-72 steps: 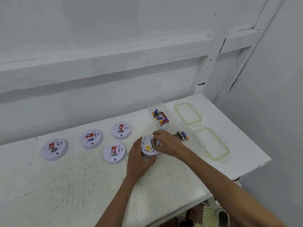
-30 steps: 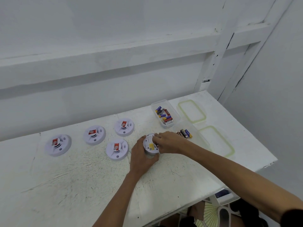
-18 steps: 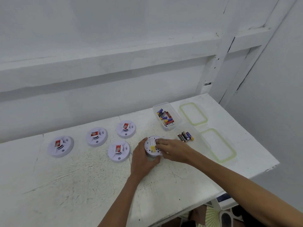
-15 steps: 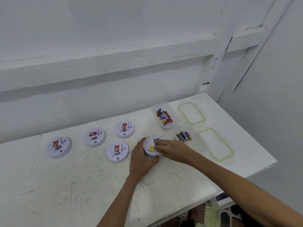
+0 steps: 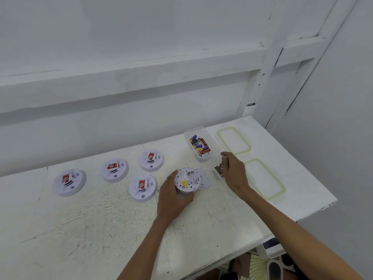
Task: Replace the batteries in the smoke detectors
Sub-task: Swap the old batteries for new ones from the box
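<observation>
An upturned white smoke detector point(image 5: 187, 181) sits on the white table point(image 5: 101, 219) with its battery bay showing. My left hand point(image 5: 172, 196) grips its near left side. Its loose white cover point(image 5: 204, 181) lies against its right side. My right hand point(image 5: 234, 171) hovers to the right over a clear near tub and pinches a small battery point(image 5: 223, 161) upright in its fingertips. A few more batteries point(image 5: 219, 171) lie in that tub just below; most of the tub is hidden by the hand.
Several face-up detectors with red stickers lie to the left point(image 5: 69, 181) point(image 5: 114, 169) point(image 5: 151, 160) point(image 5: 143, 186). A second clear tub point(image 5: 210, 138) with batteries stands farther back. Two green-rimmed lids point(image 5: 234, 141) point(image 5: 264, 178) lie right of the tubs. The table ends at right and front.
My right hand left the detector's battery bay and moved right to the near tub, now with a battery in its fingertips. The left hand stayed on the detector.
</observation>
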{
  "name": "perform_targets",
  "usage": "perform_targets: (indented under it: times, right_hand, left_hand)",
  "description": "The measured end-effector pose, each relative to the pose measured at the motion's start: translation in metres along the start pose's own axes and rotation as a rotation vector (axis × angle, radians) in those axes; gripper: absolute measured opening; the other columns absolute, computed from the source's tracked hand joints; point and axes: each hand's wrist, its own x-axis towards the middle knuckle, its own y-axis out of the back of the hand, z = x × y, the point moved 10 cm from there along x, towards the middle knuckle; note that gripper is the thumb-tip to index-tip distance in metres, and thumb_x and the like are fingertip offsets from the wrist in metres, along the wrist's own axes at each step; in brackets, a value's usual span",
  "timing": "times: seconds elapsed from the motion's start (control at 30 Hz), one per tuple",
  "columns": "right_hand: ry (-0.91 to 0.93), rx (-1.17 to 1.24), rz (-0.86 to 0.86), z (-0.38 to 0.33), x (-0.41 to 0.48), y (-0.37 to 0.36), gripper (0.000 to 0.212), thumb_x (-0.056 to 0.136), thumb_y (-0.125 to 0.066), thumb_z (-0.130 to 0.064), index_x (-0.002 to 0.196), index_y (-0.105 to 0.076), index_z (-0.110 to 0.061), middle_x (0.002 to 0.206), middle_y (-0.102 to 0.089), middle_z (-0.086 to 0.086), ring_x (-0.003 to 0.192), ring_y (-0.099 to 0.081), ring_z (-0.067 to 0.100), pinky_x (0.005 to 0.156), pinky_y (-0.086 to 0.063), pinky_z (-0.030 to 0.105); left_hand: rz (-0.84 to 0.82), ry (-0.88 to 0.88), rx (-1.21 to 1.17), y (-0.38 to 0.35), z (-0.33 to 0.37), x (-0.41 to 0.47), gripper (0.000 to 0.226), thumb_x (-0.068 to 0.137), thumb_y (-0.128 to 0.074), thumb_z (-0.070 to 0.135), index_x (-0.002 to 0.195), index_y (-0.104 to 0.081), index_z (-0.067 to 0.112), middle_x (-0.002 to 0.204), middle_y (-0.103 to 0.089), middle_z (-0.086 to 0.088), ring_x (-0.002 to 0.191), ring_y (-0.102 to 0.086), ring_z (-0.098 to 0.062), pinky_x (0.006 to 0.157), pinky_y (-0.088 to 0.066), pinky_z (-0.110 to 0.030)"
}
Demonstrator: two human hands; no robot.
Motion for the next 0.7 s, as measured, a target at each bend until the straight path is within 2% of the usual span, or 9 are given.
perform_targets:
  times: [0.1,0.23,0.33,0.47,0.53,0.6,0.7]
  right_hand:
    - [-0.093,-0.117,-0.142,0.016,0.007,-0.015,0.026,0.105,-0.041,-0.027,0.126,-0.048,-0.013,0.077,-0.064,0.002,0.069,-0.061,0.018,0.063,-0.049,0.037]
    - [-0.034,-0.362,-0.283,0.018,0.006,-0.03,0.014,0.103,-0.044,-0.026,0.105,-0.043,-0.012,0.078,-0.061,0.008,0.067,-0.055,0.021,0.055,-0.041,0.036]
    - [0.058,-0.483,-0.291,0.01,0.008,-0.034,0.02,0.105,-0.042,-0.027,0.093,-0.045,-0.01,0.081,-0.06,0.008,0.07,-0.056,0.025,0.059,-0.044,0.04]
    - [0.103,-0.543,-0.268,0.006,0.011,-0.035,0.024,0.105,-0.042,-0.027,0.093,-0.05,-0.007,0.082,-0.051,0.004,0.067,-0.051,0.023,0.059,-0.041,0.038]
    - [0.114,-0.536,-0.229,0.006,0.013,-0.032,0.024,0.103,-0.046,-0.025,0.09,-0.054,-0.005,0.083,-0.045,0.002,0.066,-0.049,0.023,0.056,-0.037,0.034]
    - [0.115,-0.496,-0.171,0.002,0.016,-0.026,0.023,0.1,-0.049,-0.024,0.086,-0.056,-0.006,0.083,-0.047,0.001,0.066,-0.052,0.023,0.056,-0.039,0.033]
    - [0.141,-0.392,-0.079,-0.013,0.025,-0.017,0.019,0.099,-0.053,-0.026,0.089,-0.06,-0.011,0.087,-0.056,0.001,0.072,-0.055,0.021,0.06,-0.047,0.033]
  left_hand:
    - [-0.003,-0.003,0.0,0.0,0.002,0.0,0.087,0.073,-0.082,0.058,0.144,-0.045,0.025,0.138,-0.055,0.015,0.125,-0.054,-0.004,0.105,-0.05,-0.034]
    - [-0.003,0.0,0.014,0.0,0.003,-0.002,0.088,0.072,-0.082,0.058,0.145,-0.043,0.027,0.138,-0.051,0.021,0.126,-0.051,0.0,0.106,-0.047,-0.03]
    - [0.002,-0.016,0.0,0.002,0.007,-0.002,0.086,0.073,-0.084,0.051,0.144,-0.039,0.034,0.134,-0.044,0.035,0.123,-0.046,0.014,0.104,-0.04,-0.016]
    - [-0.004,-0.015,-0.01,0.004,0.009,-0.002,0.087,0.073,-0.088,0.044,0.143,-0.037,0.036,0.132,-0.041,0.039,0.122,-0.042,0.021,0.099,-0.032,-0.001]
    - [-0.006,-0.016,-0.012,0.004,0.01,-0.002,0.086,0.073,-0.088,0.043,0.142,-0.036,0.037,0.132,-0.041,0.039,0.121,-0.041,0.022,0.098,-0.032,0.0]
    - [-0.013,-0.021,-0.016,0.002,0.009,-0.002,0.086,0.073,-0.087,0.045,0.142,-0.036,0.037,0.132,-0.043,0.037,0.122,-0.043,0.019,0.099,-0.033,-0.001]
    - [-0.012,-0.01,0.004,-0.001,0.002,-0.002,0.088,0.074,-0.084,0.053,0.146,-0.039,0.032,0.135,-0.046,0.03,0.125,-0.047,0.008,0.104,-0.037,-0.014]
